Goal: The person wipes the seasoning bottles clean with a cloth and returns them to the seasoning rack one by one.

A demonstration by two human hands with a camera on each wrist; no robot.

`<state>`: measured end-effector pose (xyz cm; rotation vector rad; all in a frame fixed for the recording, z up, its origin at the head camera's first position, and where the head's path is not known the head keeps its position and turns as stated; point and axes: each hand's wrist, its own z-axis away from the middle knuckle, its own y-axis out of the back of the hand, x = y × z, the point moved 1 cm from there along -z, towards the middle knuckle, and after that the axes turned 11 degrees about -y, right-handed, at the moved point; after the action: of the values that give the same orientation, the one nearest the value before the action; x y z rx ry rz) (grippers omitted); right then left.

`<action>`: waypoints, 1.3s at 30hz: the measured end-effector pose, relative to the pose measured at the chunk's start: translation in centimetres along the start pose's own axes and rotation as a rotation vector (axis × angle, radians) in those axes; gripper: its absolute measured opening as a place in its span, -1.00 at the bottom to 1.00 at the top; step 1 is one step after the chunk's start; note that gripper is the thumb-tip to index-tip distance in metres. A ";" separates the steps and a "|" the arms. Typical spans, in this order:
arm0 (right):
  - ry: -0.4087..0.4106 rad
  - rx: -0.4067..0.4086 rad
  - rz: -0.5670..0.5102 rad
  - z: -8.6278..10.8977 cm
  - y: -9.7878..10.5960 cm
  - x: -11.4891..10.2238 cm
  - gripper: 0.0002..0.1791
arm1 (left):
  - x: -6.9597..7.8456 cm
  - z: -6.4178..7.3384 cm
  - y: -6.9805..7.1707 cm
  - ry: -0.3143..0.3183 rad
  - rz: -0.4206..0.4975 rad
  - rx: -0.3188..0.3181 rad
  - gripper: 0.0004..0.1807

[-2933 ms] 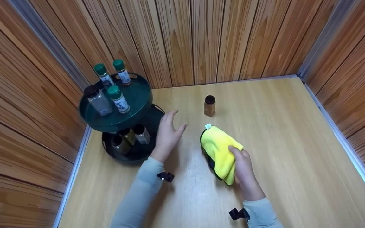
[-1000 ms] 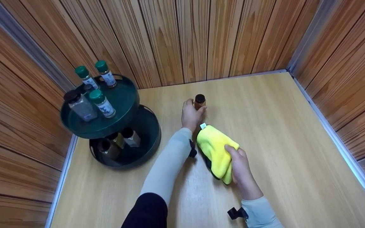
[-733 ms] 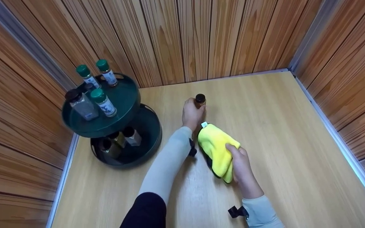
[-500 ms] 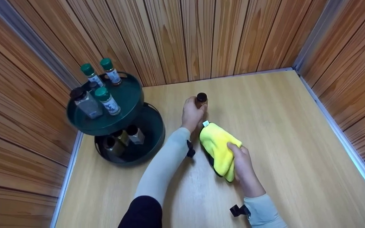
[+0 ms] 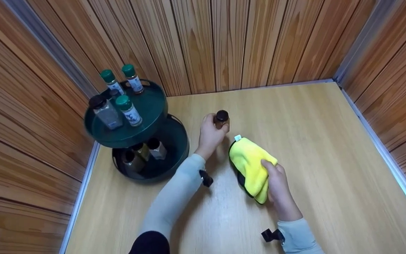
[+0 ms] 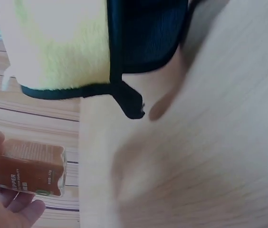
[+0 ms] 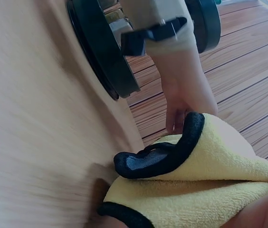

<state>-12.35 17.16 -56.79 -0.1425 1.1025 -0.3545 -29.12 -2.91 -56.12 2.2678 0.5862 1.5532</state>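
My left hand (image 5: 211,135) grips a small pepper jar (image 6: 27,167) with a black cap and reddish-brown powder inside. The left wrist view shows its printed label and clear base, with fingers and thumb round the cap end, raised off the table. In my right hand (image 5: 276,180) is a folded yellow cloth (image 5: 250,164) with black edging and a white tag, its thumb pressed on top. The cloth hangs close over the table, just to the right of the left forearm. In the right wrist view the cloth (image 7: 219,152) partly hides the left hand.
A dark green two-tier round rack (image 5: 152,123) stands at the left. Green-capped bottles (image 5: 131,113) and a larger dark-capped jar (image 5: 108,114) fill part of its upper tier; several dark-capped jars (image 5: 157,150) sit below. Wood-panelled walls (image 5: 224,46) enclose the table (image 5: 330,158).
My left hand reached from beside the rack to the jar, took hold of it, and has lifted it slightly toward me. The right hand keeps its hold on the cloth. The head view shifted a little.
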 end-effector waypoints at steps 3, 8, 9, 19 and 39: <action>0.006 0.007 0.007 -0.2 0.1 -0.4 -0.67 | 0.4 0.7 0.6 -0.019 0.028 0.007 -0.56; 0.001 0.028 0.004 -0.5 0.2 -0.9 -0.67 | 1.0 2.3 1.7 -0.032 0.077 -0.005 -0.57; -0.004 0.033 0.006 -0.4 0.2 -1.0 -0.67 | 1.1 2.7 1.9 -0.029 0.089 -0.012 -0.57; 0.055 0.005 -0.021 -0.4 -0.5 -2.0 -0.70 | 0.9 7.2 3.3 -0.100 0.086 -0.078 -0.59; 0.073 -0.011 0.027 -1.5 -2.9 -3.1 -0.66 | -0.9 12.0 3.3 0.013 0.178 -0.273 -0.46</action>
<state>-15.57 15.62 -54.01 -0.1249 1.1773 -0.3321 -17.70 -6.67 -59.45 2.1492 0.1646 1.6179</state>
